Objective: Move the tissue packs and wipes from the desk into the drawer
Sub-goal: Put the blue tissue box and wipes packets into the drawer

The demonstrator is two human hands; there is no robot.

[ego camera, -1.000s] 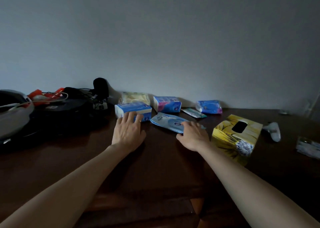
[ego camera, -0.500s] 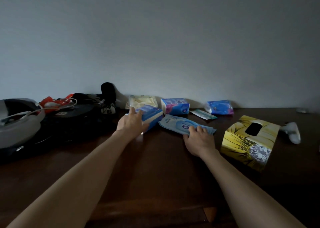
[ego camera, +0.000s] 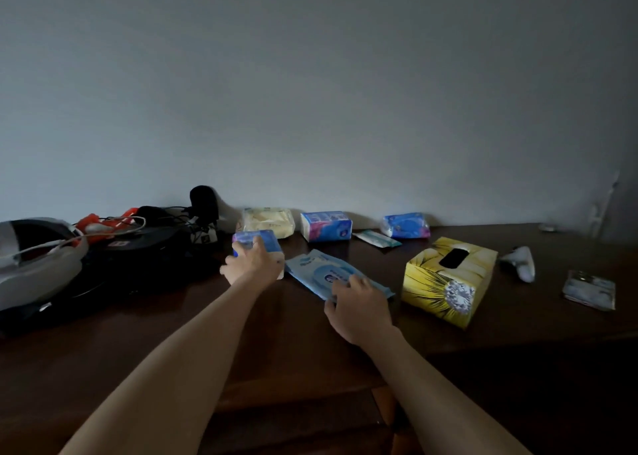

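My left hand [ego camera: 249,264] grips a blue and white tissue pack [ego camera: 259,243], tilted up off the dark wooden desk [ego camera: 172,334]. My right hand [ego camera: 355,302] holds the near edge of a flat light-blue wipes pack [ego camera: 317,270] lying on the desk. Along the wall sit a pale yellow tissue pack [ego camera: 267,221], a blue and pink tissue pack [ego camera: 326,225], a small flat green sachet [ego camera: 376,239] and a blue and purple tissue pack [ego camera: 406,225]. The drawer is hidden below the desk edge.
A yellow tissue box [ego camera: 448,277] stands right of my right hand. Further right lie a white controller [ego camera: 521,263] and a small flat packet [ego camera: 589,289]. On the left are a grey helmet-like object [ego camera: 34,261], black gear and cables [ego camera: 152,233].
My left hand closed round the blue and white pack and tipped it up. My right hand slid onto the wipes pack and took hold of its edge.
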